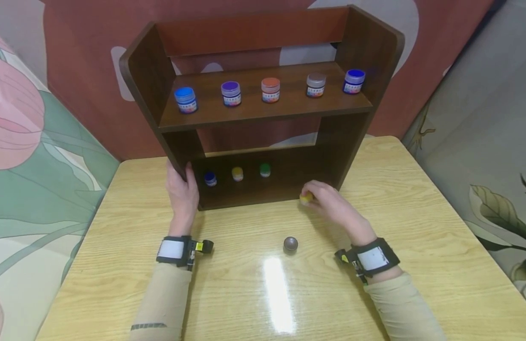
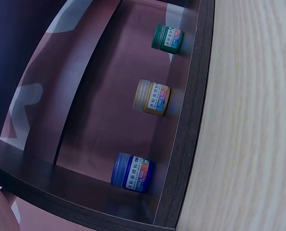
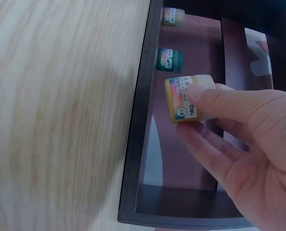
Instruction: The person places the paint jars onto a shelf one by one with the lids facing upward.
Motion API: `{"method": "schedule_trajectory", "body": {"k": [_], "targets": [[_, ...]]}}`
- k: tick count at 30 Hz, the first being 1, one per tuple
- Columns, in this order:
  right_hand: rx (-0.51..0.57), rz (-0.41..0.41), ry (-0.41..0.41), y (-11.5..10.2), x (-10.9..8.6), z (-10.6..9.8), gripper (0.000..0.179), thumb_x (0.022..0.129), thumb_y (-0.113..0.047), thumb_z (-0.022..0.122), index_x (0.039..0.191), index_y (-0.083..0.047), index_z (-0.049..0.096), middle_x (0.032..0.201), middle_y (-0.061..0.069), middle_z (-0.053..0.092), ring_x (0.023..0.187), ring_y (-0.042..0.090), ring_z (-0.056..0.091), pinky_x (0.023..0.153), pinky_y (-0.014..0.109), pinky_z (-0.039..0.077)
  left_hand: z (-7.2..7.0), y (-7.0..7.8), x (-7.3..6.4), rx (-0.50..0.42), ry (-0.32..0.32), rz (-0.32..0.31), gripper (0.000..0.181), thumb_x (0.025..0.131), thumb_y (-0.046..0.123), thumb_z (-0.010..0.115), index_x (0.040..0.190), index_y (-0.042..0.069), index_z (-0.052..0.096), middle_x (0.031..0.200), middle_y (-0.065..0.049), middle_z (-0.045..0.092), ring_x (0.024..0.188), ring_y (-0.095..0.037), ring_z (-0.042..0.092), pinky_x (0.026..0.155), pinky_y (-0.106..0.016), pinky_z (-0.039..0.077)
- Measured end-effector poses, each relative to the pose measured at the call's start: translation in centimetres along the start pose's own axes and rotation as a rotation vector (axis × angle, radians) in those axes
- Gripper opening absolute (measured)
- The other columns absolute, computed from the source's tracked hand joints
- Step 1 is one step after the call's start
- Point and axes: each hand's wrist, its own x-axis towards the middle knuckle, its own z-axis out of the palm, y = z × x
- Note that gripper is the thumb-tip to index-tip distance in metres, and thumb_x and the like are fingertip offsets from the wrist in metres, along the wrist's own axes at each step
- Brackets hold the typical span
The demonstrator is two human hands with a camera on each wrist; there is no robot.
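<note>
My right hand (image 1: 328, 201) pinches a yellow paint jar (image 3: 183, 98) between thumb and fingers, at the front edge of the lower board, towards the right end. At the left side of the dark brown shelf (image 1: 263, 116), my left hand (image 1: 183, 189) grips the upright panel, thumb towards the front. On the lower board stand a dark blue paint jar (image 2: 132, 172), another yellow paint jar (image 2: 152, 97) and a green paint jar (image 2: 167, 39), spaced in a row left to right. A grey-brown lidded jar (image 1: 290, 244) stands on the table in front of the shelf, between my forearms.
Along the upper board runs a row of jars: light blue (image 1: 186, 100), purple (image 1: 231, 94), orange-red (image 1: 271, 90), grey-brown (image 1: 316, 85) and blue (image 1: 354, 82). The wooden table (image 1: 233, 293) carries the shelf near its back edge, before a patterned wall covering (image 1: 84, 94).
</note>
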Motion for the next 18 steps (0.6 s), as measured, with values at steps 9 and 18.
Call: {"method": "schedule_trajectory", "body": {"k": [9, 18], "targets": [[0.089, 0.006, 0.045, -0.04, 0.22, -0.07, 0.023, 0.083, 0.000, 0.077, 0.103, -0.002, 0.065, 0.106, 0.012, 0.069, 0.093, 0.024, 0.066, 0.082, 0.037, 0.059, -0.04, 0.08, 0.16, -0.010, 0.002, -0.001, 0.041, 0.103, 0.019, 0.054, 0.138, -0.001, 0.049, 0.129, -0.024, 0.063, 0.120, -0.039, 0.063, 0.103, -0.053, 0.051], [0.098, 0.026, 0.050, 0.19, 0.07, 0.23, 0.024, 0.084, 0.001, 0.076, 0.104, -0.002, 0.064, 0.108, 0.013, 0.070, 0.096, 0.026, 0.068, 0.084, 0.039, 0.060, -0.04, -0.09, 0.01, -0.003, -0.014, -0.002, 0.040, 0.103, 0.018, 0.053, 0.135, -0.005, 0.048, 0.126, -0.028, 0.062, 0.119, -0.042, 0.062, 0.102, -0.054, 0.051]]}}
